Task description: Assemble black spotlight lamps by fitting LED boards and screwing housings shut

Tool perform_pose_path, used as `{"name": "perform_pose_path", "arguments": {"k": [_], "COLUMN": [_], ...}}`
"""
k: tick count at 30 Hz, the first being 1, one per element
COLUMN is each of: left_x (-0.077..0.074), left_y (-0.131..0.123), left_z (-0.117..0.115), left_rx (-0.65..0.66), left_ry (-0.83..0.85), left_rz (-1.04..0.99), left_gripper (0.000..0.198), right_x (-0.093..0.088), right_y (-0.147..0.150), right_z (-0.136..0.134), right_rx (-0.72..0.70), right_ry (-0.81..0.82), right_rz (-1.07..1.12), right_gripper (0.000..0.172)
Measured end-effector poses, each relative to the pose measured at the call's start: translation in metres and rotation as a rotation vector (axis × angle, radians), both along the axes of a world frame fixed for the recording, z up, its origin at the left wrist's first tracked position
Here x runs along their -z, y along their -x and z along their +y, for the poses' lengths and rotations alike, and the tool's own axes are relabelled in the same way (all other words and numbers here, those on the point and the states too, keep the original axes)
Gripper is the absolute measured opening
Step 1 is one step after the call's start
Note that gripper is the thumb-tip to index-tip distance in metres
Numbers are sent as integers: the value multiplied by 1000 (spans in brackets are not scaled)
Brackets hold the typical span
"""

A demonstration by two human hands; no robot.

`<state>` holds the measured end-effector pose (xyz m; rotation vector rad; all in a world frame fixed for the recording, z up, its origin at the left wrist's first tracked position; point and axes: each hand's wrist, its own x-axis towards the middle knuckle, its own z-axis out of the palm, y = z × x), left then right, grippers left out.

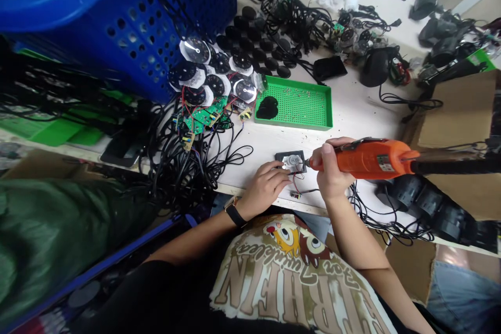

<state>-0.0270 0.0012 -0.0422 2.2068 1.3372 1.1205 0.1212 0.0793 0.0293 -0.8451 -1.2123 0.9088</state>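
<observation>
There are two hands in this view, and one small black square unit (pixel 290 162) lies on the white bench between them. The left hand (pixel 264 188) is half closed, and its fingertips (pixel 282 169) press on the left side of this unit, so it holds the unit down. The right hand (pixel 331 167) is clenched around one orange electric screwdriver (pixel 371 160), and the tip of this tool is just beside the unit, at its right side. The unit has a black frame with a round silver-white part in the middle, and thin red wires (pixel 297 185) go down from it toward the bench edge. On the left wrist there is one black wristwatch (pixel 234 211). Farther up the bench lie one green tray (pixel 293 124) with small screws, about seven round gauge dials (pixel 245 90), a few green circuit boards (pixel 203 117) and a big heap of black cables (pixel 180 162). One blue perforated crate (pixel 117 26) stands at the upper left
</observation>
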Motion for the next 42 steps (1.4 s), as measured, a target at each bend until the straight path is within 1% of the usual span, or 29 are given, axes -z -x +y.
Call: {"name": "perform_pose_path", "arguments": {"k": [1,2,6,9,11,13,16,19,22,25,27,29,31,33,35,38,42], "left_x": [0,0,1,1,1,1,1,2,3,4,4,4,4,4,4,4,4], "left_y": [0,0,-1,-1,-1,-1,-1,-1,-1,-2,-1,-1,-1,-2,-3,-5,-6], "left_z": [0,0,0,-1,-1,-1,-1,-1,-1,-1,0,0,0,-1,-1,-2,-2], "left_rx": [-3,-4,-9,-4,-6,-12,-12,-8,-13,-19,-18,-14,-11,-14,-15,-3,-3], "left_ry": [-5,-9,-2,15,14,12,21,33,43,22,9,8,12,8,7,24,34], "left_rz": [0,-2,-36,-51,-49,-53,-67,-72,-78,-79,-75,-66,-52,-37,-15,25,38], "left_gripper": [13,12,12,14,14,14,13,13,13,12,11,12,13,13,12,14,15], "right_x": [-2,-4,-23,-34,-35,-33,-28,-29,-32,-31,-29,-27,-24,-18,-10,3,12], "right_y": [0,-1,-8,-14,-16,-15,-11,-11,-14,-14,-14,-15,-18,-21,-22,-16,-2], "right_z": [1,2,2,-4,-8,-10,-11,-11,-13,-14,-15,-14,-12,-8,-4,2,5], "right_rx": [-21,-43,-105,-109,-112,-106,-81,-127,-170,-129,-117,-150,-172,-148,-122,-77,60], "right_ry": [-4,-17,-94,-90,-81,-89,-79,-47,-44,-48,-49,-40,-29,-21,-1,-1,-117], "right_rz": [1,9,72,46,33,53,64,64,87,76,77,49,-41,-157,-223,-160,-16], "right_gripper": [21,26,54,61,61,62,69,74,69,64,66,66,56,45,37,31,34]}}
